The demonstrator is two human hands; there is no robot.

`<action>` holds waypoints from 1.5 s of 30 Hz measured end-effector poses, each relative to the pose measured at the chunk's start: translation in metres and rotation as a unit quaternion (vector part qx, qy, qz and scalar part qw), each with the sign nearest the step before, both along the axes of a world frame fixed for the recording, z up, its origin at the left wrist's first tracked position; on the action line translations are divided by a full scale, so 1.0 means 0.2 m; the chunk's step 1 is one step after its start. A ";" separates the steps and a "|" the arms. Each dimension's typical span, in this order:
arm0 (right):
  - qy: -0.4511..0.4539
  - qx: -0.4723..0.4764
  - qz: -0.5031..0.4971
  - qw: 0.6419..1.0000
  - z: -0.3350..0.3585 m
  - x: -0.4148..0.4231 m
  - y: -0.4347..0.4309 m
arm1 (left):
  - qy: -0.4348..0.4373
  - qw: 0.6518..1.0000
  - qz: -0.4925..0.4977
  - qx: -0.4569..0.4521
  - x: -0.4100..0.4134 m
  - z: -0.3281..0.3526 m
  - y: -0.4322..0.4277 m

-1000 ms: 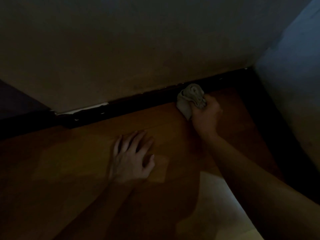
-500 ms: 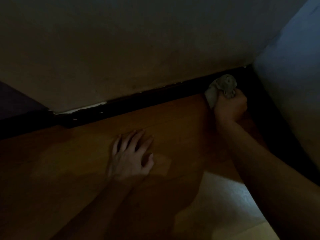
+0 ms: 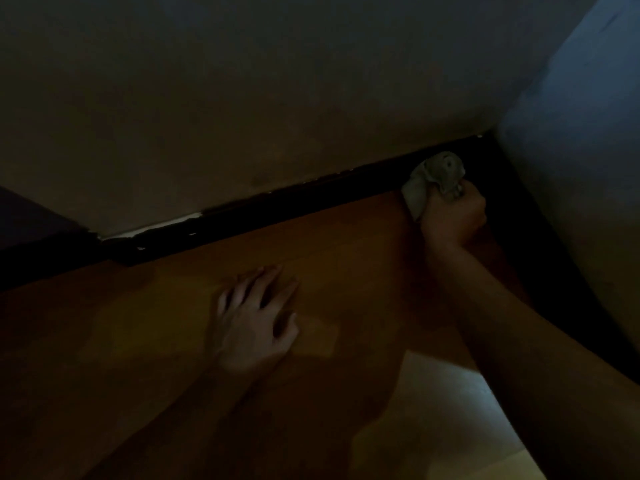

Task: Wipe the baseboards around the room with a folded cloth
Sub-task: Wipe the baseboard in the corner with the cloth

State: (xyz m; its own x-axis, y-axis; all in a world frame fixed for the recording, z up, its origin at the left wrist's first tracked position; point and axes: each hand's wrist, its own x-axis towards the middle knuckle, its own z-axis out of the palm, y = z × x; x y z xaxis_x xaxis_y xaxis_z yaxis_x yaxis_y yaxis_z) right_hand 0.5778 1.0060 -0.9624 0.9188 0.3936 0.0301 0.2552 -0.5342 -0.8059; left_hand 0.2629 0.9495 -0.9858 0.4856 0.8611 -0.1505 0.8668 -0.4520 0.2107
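Observation:
A dark baseboard (image 3: 277, 211) runs along the foot of the pale wall, rising from left to right toward the room's corner. My right hand (image 3: 453, 216) grips a bunched pale grey cloth (image 3: 434, 178) and holds it against the baseboard close to the corner. My left hand (image 3: 254, 318) rests flat on the wooden floor, fingers spread, well to the left of the cloth and short of the baseboard.
The room is dim. A second wall (image 3: 581, 174) meets the first at the right, with its own dark baseboard (image 3: 540, 251) running toward me. A dark object (image 3: 31, 220) stands at the far left. Brown wooden floor (image 3: 346, 258) lies between my hands.
My right hand has slid the cloth rightward along the baseboard, from mid-wall to near the corner. My left hand has stayed planted on the floor.

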 end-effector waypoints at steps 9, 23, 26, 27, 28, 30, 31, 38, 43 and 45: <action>0.025 0.055 0.117 0.991 -0.06 -0.13 -0.04 | -0.029 0.985 -0.149 -0.083 0.34 0.11 0.09; 0.127 0.114 -0.080 0.982 -0.03 0.09 0.02 | 0.030 0.971 -0.202 -0.120 0.38 0.08 0.19; 0.133 0.113 -0.103 0.979 -0.02 0.15 0.03 | 0.029 0.972 -0.208 -0.102 0.39 0.07 0.17; 0.136 0.114 -0.102 0.979 -0.02 0.16 0.03 | 0.030 0.972 -0.209 -0.101 0.39 0.07 0.17; 0.140 0.116 -0.095 0.979 -0.03 0.16 0.04 | 0.031 0.972 -0.211 -0.099 0.39 0.07 0.17; 0.143 0.110 -0.069 0.981 -0.04 0.15 0.04 | 0.029 0.973 -0.210 -0.093 0.39 0.07 0.18; 0.134 0.101 -0.060 0.984 -0.04 0.14 0.03 | 0.029 0.973 -0.211 -0.090 0.39 0.07 0.18; 0.126 0.099 -0.078 0.984 -0.05 0.04 0.06 | 0.041 0.973 -0.218 -0.067 0.42 0.06 0.18; 0.247 0.177 0.007 0.953 -0.05 -0.14 0.03 | -0.027 0.974 -0.219 -0.047 0.48 0.04 0.19; 0.330 0.212 0.028 0.919 -0.03 -0.07 -0.03 | -0.054 0.969 -0.234 -0.059 0.51 0.03 0.20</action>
